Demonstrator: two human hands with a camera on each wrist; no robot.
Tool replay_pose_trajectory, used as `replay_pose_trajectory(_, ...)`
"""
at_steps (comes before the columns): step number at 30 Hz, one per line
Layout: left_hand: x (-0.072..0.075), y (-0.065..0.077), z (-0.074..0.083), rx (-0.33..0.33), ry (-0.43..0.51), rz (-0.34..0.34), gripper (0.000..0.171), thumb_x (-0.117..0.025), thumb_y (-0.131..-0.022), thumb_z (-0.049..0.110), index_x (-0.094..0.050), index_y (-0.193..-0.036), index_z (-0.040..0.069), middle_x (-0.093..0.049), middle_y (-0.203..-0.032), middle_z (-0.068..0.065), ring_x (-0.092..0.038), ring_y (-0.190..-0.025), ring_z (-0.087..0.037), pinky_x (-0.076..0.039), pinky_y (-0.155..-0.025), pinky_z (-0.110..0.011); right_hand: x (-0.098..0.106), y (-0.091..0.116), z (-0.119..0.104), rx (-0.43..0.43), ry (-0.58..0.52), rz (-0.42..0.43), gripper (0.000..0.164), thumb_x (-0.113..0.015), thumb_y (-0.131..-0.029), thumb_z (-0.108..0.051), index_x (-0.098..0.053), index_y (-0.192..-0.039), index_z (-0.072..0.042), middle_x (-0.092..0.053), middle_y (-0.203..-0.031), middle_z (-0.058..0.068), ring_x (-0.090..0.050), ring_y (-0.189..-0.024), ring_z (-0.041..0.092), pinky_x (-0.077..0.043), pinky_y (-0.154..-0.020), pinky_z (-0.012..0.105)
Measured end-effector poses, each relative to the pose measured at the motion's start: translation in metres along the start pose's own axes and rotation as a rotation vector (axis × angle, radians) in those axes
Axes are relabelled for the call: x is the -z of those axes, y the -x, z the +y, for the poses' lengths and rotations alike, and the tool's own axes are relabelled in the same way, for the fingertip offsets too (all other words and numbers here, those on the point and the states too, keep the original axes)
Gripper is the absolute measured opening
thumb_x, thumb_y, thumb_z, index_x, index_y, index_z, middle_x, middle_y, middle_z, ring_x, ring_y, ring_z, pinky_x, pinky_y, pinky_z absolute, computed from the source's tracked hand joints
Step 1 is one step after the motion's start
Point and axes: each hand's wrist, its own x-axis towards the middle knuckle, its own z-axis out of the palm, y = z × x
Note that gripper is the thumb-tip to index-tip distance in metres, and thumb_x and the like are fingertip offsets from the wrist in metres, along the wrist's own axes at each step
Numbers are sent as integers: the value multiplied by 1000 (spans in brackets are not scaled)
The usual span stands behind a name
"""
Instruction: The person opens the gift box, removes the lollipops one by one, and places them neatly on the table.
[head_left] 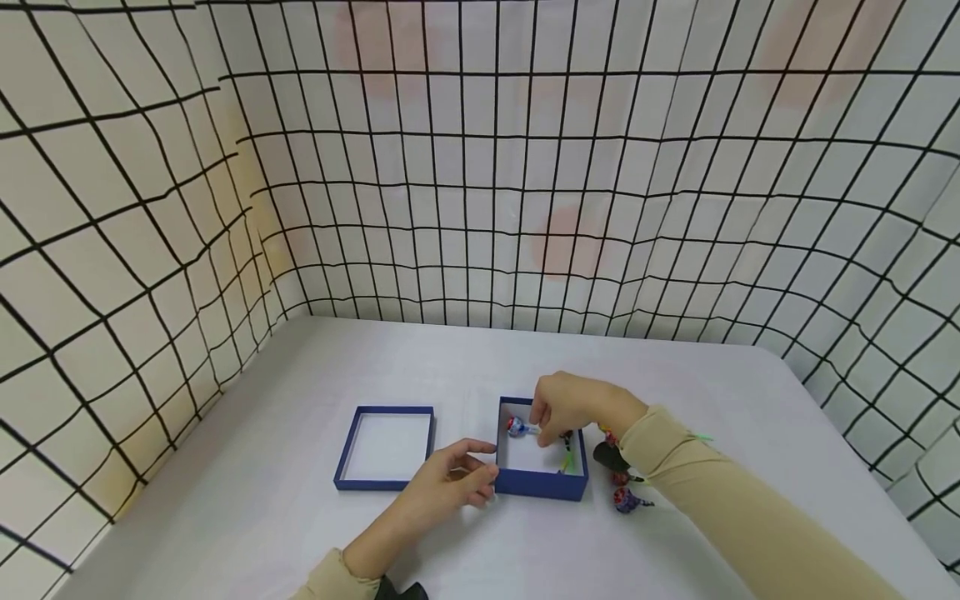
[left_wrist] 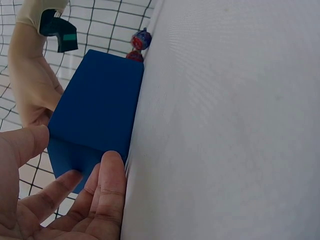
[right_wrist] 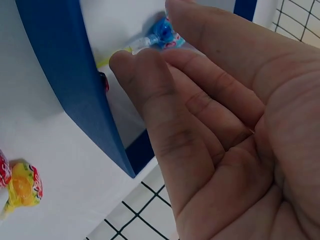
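My left hand rests its fingertips against the left side of a deep blue box; the left wrist view shows thumb and fingers spread along that side. My right hand reaches over the box's white inside, fingers loosely bent. A blue-wrapped lollipop lies in the box, its stick running behind a right fingertip, while thumb and fingers stand apart. At the box's right wall lies a lollipop stick, light green, partly in shadow.
A second shallow blue-rimmed tray with a white inside stands to the left. Right of the box lie several lollipops, including a purple-blue one and a yellow one, partly hidden by the right sleeve. Black netting backs the table.
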Motion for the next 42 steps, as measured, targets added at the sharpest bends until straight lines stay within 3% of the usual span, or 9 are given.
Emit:
replay_pose_trajectory(9,-1,-1,-2,0,8,3,46,-67,-98,26,-55,-136,3,-69,-103,-16,-70,-83,-22,-63,-74,-30,-8,-3,-5,-11,18,-4,34,-87,-78,-14,-75,-107,-1,-74,-89,1,-67,-81,11,-60,-80,34)
replay_pose_trajectory(20,-1,-1,-1,8,7,12,44,-67,-98,25,-56,-135,3,-69,-101,-15,-70,-83,-22,-63,-74,-30,-15,-8,-6,21,1,17,22,-87,-78,-11,-76,-95,-4,-70,-81,-2,-63,-76,12,-59,-74,32)
replay_pose_trajectory(30,-1,0,0,14,1,10,45,-67,-98,27,-56,-135,3,-69,-101,-14,-71,-82,-21,-62,-74,-29,-17,-8,-9,28,-33,12,22,-87,-78,-10,-77,-97,-5,-73,-87,-1,-65,-80,11,-60,-77,31)
replay_pose_trajectory(42,-1,0,1,9,11,9,46,-67,-98,26,-55,-135,2,-69,-102,-16,-70,-82,-22,-63,-75,-31,-22,-7,-8,5,-47,32,13,-84,-78,-1,-73,-77,-8,-68,-71,-1,-64,-61,11,-57,-59,24)
